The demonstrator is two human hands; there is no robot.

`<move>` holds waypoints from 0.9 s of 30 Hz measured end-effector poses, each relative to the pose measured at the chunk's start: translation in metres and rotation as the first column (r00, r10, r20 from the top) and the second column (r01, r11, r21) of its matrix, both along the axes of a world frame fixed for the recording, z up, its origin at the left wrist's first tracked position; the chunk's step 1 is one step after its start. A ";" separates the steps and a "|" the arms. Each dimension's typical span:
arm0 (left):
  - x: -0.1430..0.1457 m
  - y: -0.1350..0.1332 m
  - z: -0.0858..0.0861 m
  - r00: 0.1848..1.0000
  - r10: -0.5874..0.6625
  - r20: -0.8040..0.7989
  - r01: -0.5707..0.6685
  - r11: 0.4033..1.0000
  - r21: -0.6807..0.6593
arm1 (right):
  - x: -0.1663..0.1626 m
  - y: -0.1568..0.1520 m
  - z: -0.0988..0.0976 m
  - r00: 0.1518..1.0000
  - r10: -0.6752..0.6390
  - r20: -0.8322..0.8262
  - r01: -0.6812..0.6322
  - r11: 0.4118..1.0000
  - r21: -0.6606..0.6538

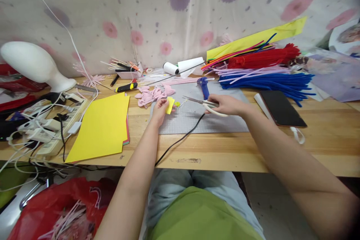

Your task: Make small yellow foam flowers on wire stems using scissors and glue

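Note:
My left hand [160, 111] pinches a small piece of yellow paper [170, 105] above the left side of the grey cutting mat [227, 123]. In my right hand [223, 105] is a pair of scissors [198, 101] with pale handles, its blades pointing left toward the paper but apart from it. Between the paper and the blades are a small yellow-green piece [177, 104] and some thin whitish stems [182, 104]. Pink fuzzy shapes [153, 95] lie just behind my left hand. A blue glue gun [203, 88] rests on the mat behind the scissors.
Yellow paper sheets [98, 125] lie at left, beside a power strip [62, 131] with tangled cables. Blue [267, 82] and red pipe cleaners [264, 58] are piled at back right. A phone [281, 108] lies at right. A black cord [180, 140] crosses the table's front edge.

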State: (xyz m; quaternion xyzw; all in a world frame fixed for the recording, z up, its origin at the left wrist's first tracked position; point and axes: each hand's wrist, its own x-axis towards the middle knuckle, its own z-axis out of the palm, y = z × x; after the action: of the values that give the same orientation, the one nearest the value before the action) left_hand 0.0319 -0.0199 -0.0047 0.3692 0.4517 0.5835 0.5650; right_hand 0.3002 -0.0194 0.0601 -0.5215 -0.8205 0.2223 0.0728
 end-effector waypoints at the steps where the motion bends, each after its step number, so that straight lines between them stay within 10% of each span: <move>1: -0.001 0.000 -0.001 1.000 -0.003 0.028 0.003 1.000 0.002 | -0.008 0.003 -0.001 0.999 0.033 0.012 -0.033 0.999 -0.002; 12: 0.003 0.000 -0.002 0.998 -0.023 0.058 0.024 1.000 -0.015 | -0.051 0.016 -0.007 0.978 0.107 0.180 -0.136 0.978 0.159; 27: 0.000 -0.006 0.001 0.974 -0.069 -0.216 0.074 0.997 0.017 | -0.049 0.017 0.008 0.977 0.142 0.161 -0.150 0.988 0.040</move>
State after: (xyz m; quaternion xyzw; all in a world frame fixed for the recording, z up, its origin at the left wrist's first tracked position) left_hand 0.0324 -0.0264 -0.0033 0.4532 0.4893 0.5251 0.5286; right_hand 0.2510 -0.0021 0.0677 -0.4737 -0.8653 0.1638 0.0046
